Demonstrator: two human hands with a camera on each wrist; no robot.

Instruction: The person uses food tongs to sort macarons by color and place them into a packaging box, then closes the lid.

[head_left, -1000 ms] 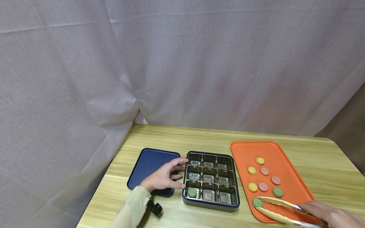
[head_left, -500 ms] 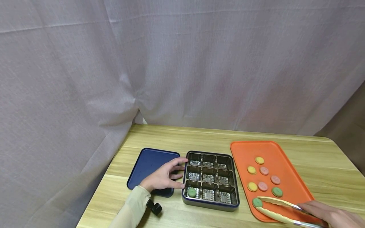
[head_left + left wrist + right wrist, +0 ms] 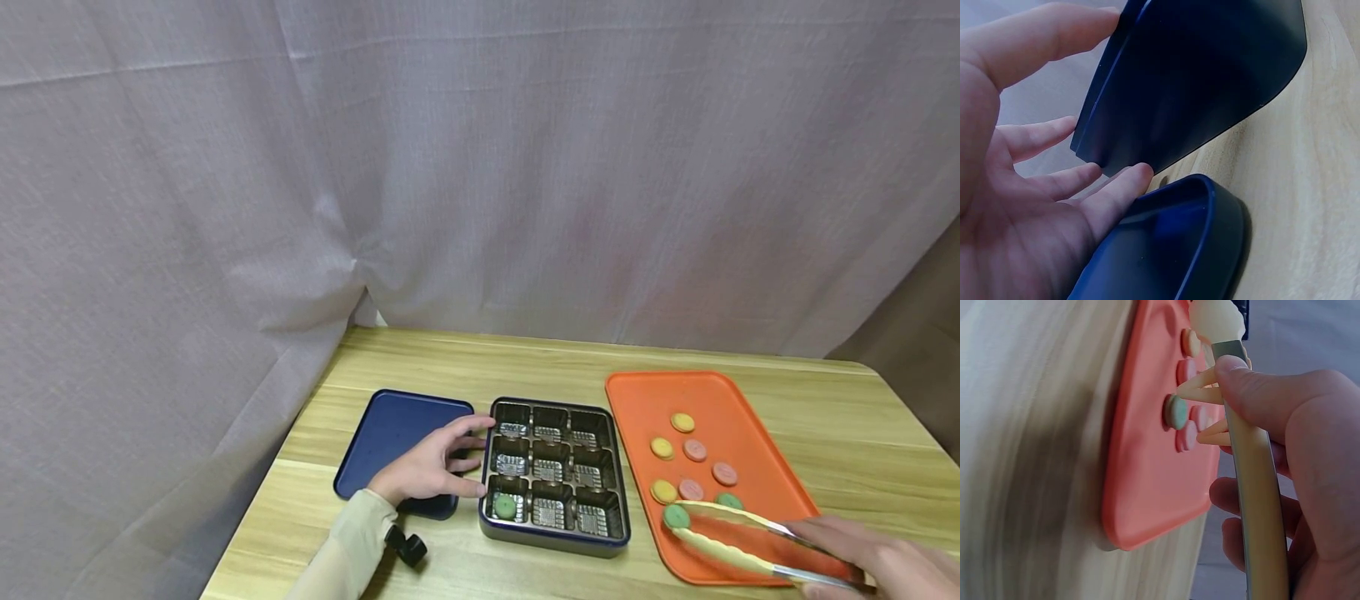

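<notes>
My right hand (image 3: 877, 554) grips tongs (image 3: 723, 552) with pale, scalloped tips; in the right wrist view, the thumb presses along the handle of the tongs (image 3: 1257, 487). A green macaron (image 3: 676, 517) is pinched between the tips, seemingly just above the orange tray (image 3: 637, 396). Another green macaron (image 3: 730, 501) lies partly behind the upper tong arm. My left hand (image 3: 427, 467) touches the left side of a dark blue tin (image 3: 555, 542) with thumb and fingers extended. One green macaron (image 3: 506, 507) sits in the tin's near left compartment.
Several yellow macarons (image 3: 682, 422) and pink macarons (image 3: 725, 474) lie on the tray. Left of the tin is its dark blue lid (image 3: 397, 425), partly under my left hand. A grey curtain (image 3: 525, 167) hangs behind the wooden table (image 3: 555, 358).
My right hand has raised the tongs slightly, and the green macaron between the tips has moved up from the tray's near left corner. The left hand has stayed on the tin.
</notes>
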